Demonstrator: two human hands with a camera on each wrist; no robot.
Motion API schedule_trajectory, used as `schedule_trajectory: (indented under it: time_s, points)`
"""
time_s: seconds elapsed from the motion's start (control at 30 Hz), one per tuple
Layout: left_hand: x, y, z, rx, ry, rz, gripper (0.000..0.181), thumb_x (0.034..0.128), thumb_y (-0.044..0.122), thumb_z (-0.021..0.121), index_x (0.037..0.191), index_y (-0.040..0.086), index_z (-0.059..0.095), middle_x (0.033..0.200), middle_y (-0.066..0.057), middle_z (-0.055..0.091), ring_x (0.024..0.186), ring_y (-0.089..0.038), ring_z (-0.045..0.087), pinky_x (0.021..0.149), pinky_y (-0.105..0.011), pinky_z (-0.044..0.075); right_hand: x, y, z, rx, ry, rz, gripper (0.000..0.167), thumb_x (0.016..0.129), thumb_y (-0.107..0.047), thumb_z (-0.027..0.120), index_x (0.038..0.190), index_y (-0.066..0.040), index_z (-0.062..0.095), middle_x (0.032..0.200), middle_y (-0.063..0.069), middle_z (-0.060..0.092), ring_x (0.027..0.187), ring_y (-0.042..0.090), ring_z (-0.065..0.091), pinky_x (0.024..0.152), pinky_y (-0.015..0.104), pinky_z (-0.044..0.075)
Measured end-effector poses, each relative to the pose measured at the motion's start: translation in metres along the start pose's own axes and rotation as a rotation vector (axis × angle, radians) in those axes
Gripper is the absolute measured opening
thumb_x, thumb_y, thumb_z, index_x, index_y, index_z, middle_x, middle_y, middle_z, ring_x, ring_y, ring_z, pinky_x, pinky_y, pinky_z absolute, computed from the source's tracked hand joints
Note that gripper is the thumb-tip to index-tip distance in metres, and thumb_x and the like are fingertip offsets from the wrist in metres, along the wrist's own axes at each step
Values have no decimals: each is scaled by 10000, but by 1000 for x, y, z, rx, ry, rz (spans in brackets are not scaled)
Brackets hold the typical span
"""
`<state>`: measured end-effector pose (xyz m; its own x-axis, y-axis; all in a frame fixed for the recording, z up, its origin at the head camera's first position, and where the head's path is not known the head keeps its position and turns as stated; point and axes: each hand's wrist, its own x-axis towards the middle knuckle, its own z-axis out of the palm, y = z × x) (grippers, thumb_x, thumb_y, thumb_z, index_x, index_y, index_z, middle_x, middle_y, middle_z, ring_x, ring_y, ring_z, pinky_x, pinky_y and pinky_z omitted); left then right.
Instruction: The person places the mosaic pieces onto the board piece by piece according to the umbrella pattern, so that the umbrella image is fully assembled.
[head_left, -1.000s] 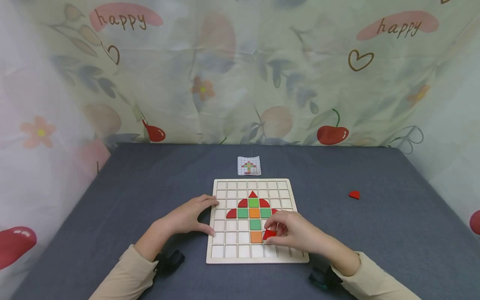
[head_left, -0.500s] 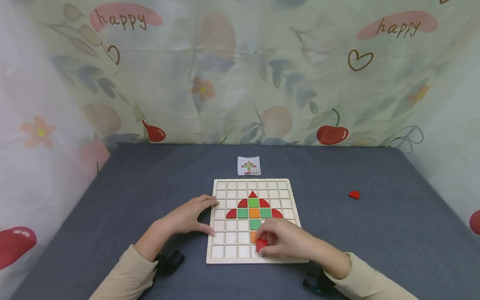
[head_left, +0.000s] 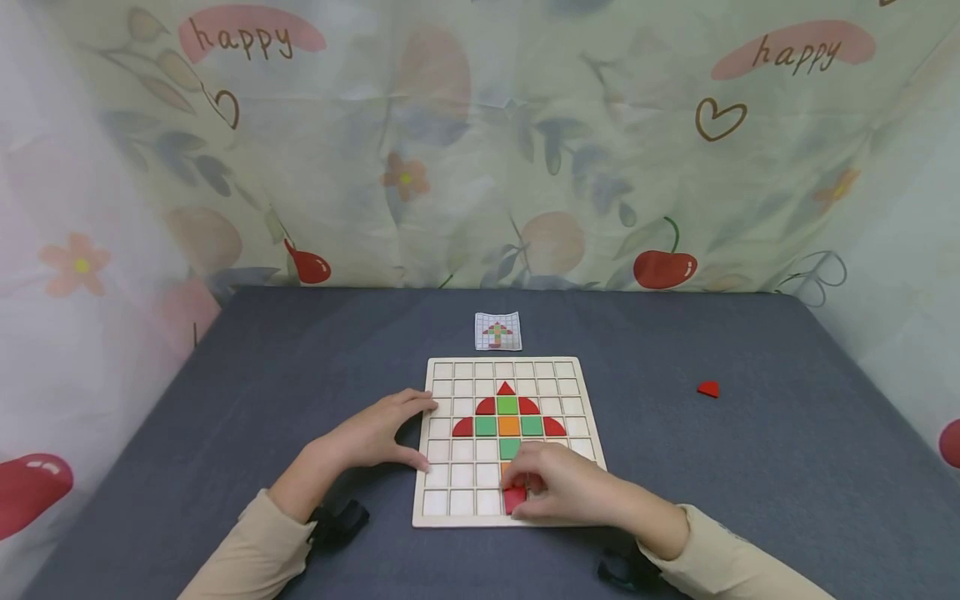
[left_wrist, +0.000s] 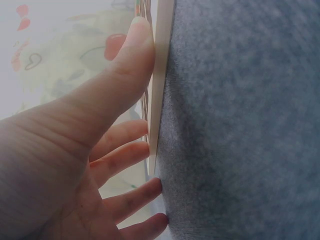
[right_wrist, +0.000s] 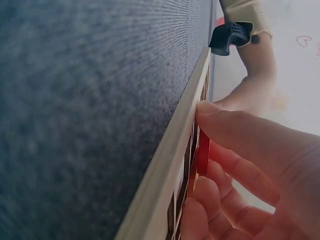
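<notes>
Near the front edge of the wooden grid board, my right hand pinches a red square tile between thumb and fingers. The tile is over a bottom-row cell, just below an orange tile mostly hidden by the fingers. From the right wrist view, the red tile stands close against the board's face; whether it is fully seated I cannot tell. My left hand rests at the board's left edge, thumb and fingers spread and touching the rim. Red, green and orange pieces form an arrow-like shape, including an orange square.
A small printed pattern card lies just behind the board. One loose red piece with a curved side lies on the dark tablecloth to the right. A patterned curtain hangs behind the table.
My right hand has moved left and toward the board's front edge, carrying the red tile to the bottom row. The rightmost red quarter-round piece is now uncovered. My left hand has stayed still.
</notes>
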<state>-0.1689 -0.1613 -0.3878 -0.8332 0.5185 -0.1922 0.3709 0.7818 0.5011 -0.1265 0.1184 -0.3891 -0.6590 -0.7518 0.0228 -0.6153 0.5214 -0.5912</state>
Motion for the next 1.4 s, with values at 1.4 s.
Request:
schedule_trajectory:
  time_s: [1.4]
  points:
    - [0, 1, -1, -3, 4, 10, 834, 697, 428, 788, 1369, 66, 451, 1422, -127, 416, 1294, -293, 414, 1048, -472, 367, -53, 90, -95, -54, 367, 430, 260, 820, -218, 719, 1006, -42, 673, 858, 54, 644, 700, 69, 550, 589, 226, 453]
